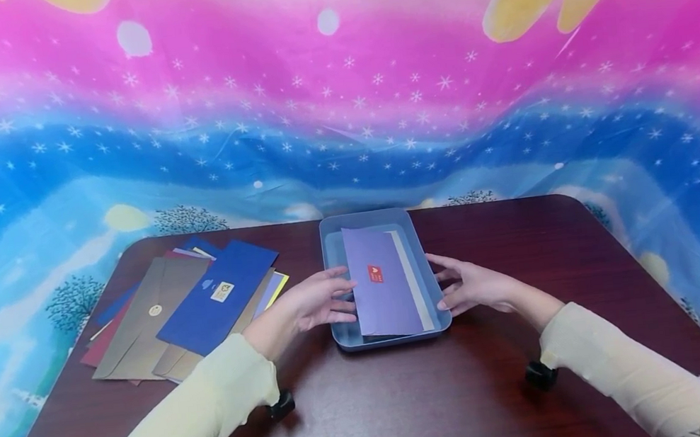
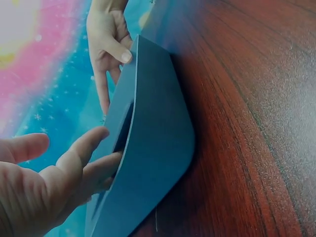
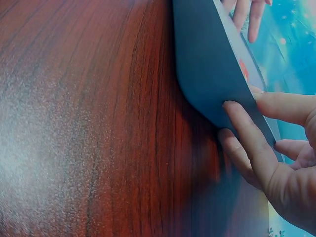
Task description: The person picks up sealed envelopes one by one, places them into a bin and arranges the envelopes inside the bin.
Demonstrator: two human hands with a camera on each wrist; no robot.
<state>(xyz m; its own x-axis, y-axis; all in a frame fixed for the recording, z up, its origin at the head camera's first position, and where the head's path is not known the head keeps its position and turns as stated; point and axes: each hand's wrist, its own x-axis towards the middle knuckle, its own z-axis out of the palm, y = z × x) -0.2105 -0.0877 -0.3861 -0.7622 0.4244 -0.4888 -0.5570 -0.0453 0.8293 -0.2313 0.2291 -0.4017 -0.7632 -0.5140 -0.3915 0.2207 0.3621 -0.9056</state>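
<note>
A blue-grey plastic tray [image 1: 344,333] sits on the table with a lilac envelope [image 1: 385,307] inside, which has a red sticker and a pale strip along its right side. Over the tray's left rim reaches my left hand [image 1: 326,299], its loosely spread fingertips close to the envelope's edge. In the left wrist view its thumb stands apart from the tray. My right hand [image 1: 475,284] is at the opposite side, its fingers spread and touching the tray's wall and rim, as the right wrist view shows. The envelope is mostly hidden behind the wall in both wrist views.
Left of the tray lies an overlapping pile of envelopes: a blue envelope [image 1: 236,269] on top, a grey-brown envelope [image 1: 137,326] beneath, and several others in red, tan and lilac. A printed cloth [image 1: 340,127] hangs behind the dark wooden table [image 1: 377,415].
</note>
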